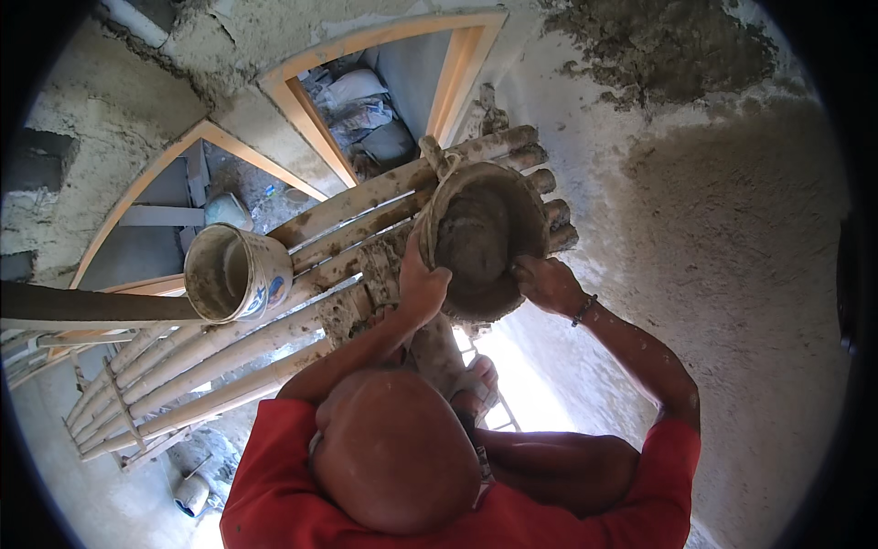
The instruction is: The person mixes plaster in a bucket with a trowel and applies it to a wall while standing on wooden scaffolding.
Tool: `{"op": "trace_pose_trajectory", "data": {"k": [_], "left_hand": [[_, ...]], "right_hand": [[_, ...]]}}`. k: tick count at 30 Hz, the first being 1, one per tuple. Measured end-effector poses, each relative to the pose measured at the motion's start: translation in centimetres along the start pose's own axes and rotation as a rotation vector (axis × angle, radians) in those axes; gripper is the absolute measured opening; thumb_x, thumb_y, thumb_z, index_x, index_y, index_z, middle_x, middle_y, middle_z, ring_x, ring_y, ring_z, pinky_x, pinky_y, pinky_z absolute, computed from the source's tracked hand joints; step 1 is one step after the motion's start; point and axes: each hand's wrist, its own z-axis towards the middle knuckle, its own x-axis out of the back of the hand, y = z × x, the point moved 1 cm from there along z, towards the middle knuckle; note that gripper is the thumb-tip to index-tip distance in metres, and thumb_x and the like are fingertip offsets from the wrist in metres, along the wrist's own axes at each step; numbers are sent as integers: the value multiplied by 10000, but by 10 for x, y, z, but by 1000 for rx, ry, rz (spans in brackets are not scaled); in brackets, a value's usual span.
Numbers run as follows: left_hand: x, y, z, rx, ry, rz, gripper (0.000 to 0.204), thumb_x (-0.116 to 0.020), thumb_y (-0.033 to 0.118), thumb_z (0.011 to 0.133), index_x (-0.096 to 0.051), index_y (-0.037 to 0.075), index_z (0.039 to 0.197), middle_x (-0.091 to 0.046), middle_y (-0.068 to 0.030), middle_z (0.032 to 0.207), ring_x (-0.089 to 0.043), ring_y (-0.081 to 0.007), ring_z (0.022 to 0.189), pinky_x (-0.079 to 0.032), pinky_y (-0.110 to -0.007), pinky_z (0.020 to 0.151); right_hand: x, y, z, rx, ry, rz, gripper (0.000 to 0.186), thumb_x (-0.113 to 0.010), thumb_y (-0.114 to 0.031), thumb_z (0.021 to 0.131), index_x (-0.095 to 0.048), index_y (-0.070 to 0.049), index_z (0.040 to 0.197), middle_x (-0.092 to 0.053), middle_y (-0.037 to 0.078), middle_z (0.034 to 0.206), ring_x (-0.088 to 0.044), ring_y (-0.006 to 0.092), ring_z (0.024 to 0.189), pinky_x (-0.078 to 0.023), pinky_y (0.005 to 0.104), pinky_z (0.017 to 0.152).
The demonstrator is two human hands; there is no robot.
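A round, mud-caked bucket (535, 206) is tilted toward me at the end of the pole platform, with a lump of wet grey mortar (473, 236) inside. My left hand (423, 285) is closed on its left rim, thumb pointing inward. On the right rim my right hand (549, 285) is closed too, fingers curled over the edge; a dark bracelet circles that wrist. A rope loop (448, 165) shows at the bucket's upper left edge. Its underside is hidden.
Round wooden poles (366, 220) form the platform under me, with gaps between them. A white bucket (240, 272), dirty inside, stands on them at left. Wood-framed arched openings (466, 55) lie beyond. At right rises a plastered wall (732, 238) with a rough dark patch (663, 46).
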Motion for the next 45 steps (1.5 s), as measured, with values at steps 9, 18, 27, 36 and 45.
{"op": "trace_pose_trajectory", "data": {"k": [9, 18, 27, 36, 45], "left_hand": [[14, -14, 8, 53, 32, -116, 724, -563, -5, 671, -430, -16, 1382, -617, -204, 1169, -595, -323, 1101, -441, -379, 983], [19, -23, 25, 55, 71, -133, 693, -552, 11, 660, -482, -4, 1349, -629, -135, 1075, -603, -227, 876, -500, -335, 788], [21, 11, 14, 59, 65, -134, 687, -532, -39, 657, -482, 2, 1341, -634, -124, 1070, -599, -195, 856, -506, -303, 713], [29, -8, 23, 60, 93, -149, 637, -557, -13, 659, -507, -6, 1294, -647, -146, 1046, -627, -209, 846, -520, -332, 705], [20, -3, 24, -64, 87, -98, 647, -555, 19, 637, -513, -11, 1282, -665, -153, 1001, -644, -270, 870, -516, -367, 799]], "right_hand": [[-9, -15, 4, 103, 132, 80, 408, -638, -260, 828, -567, -99, 1196, -671, 173, 993, -647, 379, 923, -524, 486, 783], [27, -16, -12, 45, 121, -19, 427, -663, -315, 846, -597, -99, 1209, -671, 183, 1002, -649, 374, 957, -531, 465, 830], [225, -116, -44, -89, 152, 115, 419, -764, -229, 792, -565, -31, 1104, -650, 153, 939, -686, 275, 823, -590, 337, 665], [417, -186, -52, 423, 301, 255, 378, -739, -229, 862, -605, 21, 1112, -655, 105, 860, -629, 137, 636, -551, 246, 497], [630, -78, -28, 82, 1118, -83, 392, -618, -248, 934, -595, 26, 1213, -628, 53, 827, -584, 99, 638, -543, 273, 563]]}}
